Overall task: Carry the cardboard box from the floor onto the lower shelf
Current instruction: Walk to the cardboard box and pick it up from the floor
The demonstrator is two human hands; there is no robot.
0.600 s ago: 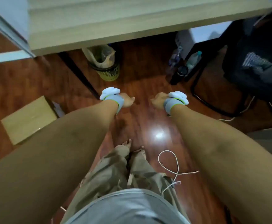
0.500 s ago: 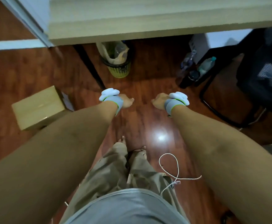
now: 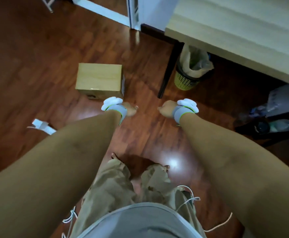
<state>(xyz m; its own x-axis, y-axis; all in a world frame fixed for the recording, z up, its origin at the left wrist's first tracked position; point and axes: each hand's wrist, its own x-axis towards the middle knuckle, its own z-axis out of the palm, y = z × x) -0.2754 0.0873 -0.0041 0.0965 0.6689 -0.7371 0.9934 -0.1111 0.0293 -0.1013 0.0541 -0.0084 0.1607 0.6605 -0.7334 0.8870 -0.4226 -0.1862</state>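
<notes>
A closed tan cardboard box (image 3: 99,79) rests on the dark red wooden floor, ahead and slightly left of me. My left hand (image 3: 131,109) hangs just below the box's near right corner, not touching it, fingers curled with nothing in them. My right hand (image 3: 166,109) is farther right over bare floor, also curled and holding nothing. Both wrists wear grey bands with white pads. No shelf is in view.
A pale wooden table (image 3: 243,31) fills the top right, its black leg (image 3: 167,71) standing right of the box. A yellow-green waste bin (image 3: 190,76) sits under it. Bottles (image 3: 281,126) lie at right. A white plug (image 3: 42,126) lies at left; white cords trail by my feet.
The view has swung left. The box has shifted from the left edge toward the middle, and the table has slid to the top right. Both hands stay curled and hold nothing.
</notes>
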